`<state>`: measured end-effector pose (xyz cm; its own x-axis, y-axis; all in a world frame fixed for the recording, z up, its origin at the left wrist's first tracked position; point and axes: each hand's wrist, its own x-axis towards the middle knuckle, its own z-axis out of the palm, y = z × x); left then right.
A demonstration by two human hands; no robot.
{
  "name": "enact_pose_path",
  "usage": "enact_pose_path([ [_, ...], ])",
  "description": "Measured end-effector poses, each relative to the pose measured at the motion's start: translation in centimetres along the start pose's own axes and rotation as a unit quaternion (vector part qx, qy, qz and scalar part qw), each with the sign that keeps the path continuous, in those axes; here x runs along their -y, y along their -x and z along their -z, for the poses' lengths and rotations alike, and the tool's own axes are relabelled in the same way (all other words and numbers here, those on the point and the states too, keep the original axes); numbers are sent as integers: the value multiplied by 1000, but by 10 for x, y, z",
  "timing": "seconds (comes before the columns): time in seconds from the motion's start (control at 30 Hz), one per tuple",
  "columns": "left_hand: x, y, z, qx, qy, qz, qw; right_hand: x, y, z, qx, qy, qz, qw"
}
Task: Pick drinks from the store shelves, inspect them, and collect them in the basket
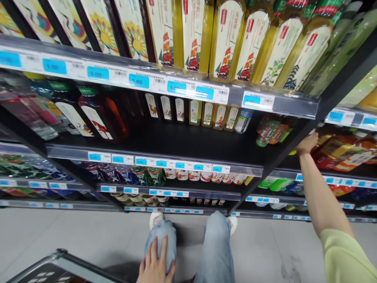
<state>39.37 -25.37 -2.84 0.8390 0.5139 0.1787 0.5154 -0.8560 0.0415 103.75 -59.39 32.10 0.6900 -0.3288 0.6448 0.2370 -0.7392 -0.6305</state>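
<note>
My left hand [156, 262] rests on my left knee [161, 237], fingers spread and holding nothing. My right arm stretches far to the right, and my right hand [308, 142] is inside the shelf bay beyond the black upright [294, 137]. Its fingers are small and mostly hidden, so their grip does not show. Just right of that hand lie amber drink bottles [338, 151] with red and orange labels. A small yellow patch [293, 152] shows below the fingers; what it belongs to is unclear.
Above, a shelf holds several yellow drink bottles [226, 39] and dark bottles over blue price tags [138, 80]. The shelf below has two dark red bottles [97, 112] and green-capped bottles [266, 133]. A cart or basket rim [60, 253] stands at lower left on grey floor [265, 255].
</note>
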Motion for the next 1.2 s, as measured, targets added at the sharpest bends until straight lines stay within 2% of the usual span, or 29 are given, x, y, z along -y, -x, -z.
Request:
enact_pose_path([
  [0.1,-1,1,-5,-7,-2,-6,1000,0,31,16,-1,-77,-46,996],
  [0.17,0,2,-11,-12,0,-9,1000,-3,49,27,15,-170,-75,982],
  [0.27,-2,5,-22,-24,3,-23,999,-10,71,43,38,-256,-63,964],
  [0.33,-4,8,-28,-34,6,-31,999,-10,84,55,17,-264,-48,963],
  [0.43,-10,11,-35,-46,12,-32,998,-2,105,81,-29,-284,21,958],
  [0.5,-13,13,-37,-62,10,-30,998,9,123,105,-48,-302,63,950],
  [0.6,-15,15,-33,-84,11,-32,996,29,153,144,-50,-337,81,937],
  [0.67,-14,17,-27,-88,20,-43,995,41,178,168,-16,-361,77,929],
  [0.77,-13,24,-14,-81,36,-75,993,53,222,192,71,-380,44,921],
  [0.9,-24,47,7,-25,123,-126,984,61,301,196,227,-391,-22,892],
  [0.97,-37,63,14,17,223,-118,968,64,350,188,307,-394,-59,864],
  [1.03,-52,80,18,55,349,-62,933,70,403,177,382,-412,-116,819],
  [1.13,-70,99,14,100,529,48,842,84,480,164,458,-452,-222,733],
  [1.2,-76,103,10,118,603,89,784,93,520,159,491,-454,-284,687],
])
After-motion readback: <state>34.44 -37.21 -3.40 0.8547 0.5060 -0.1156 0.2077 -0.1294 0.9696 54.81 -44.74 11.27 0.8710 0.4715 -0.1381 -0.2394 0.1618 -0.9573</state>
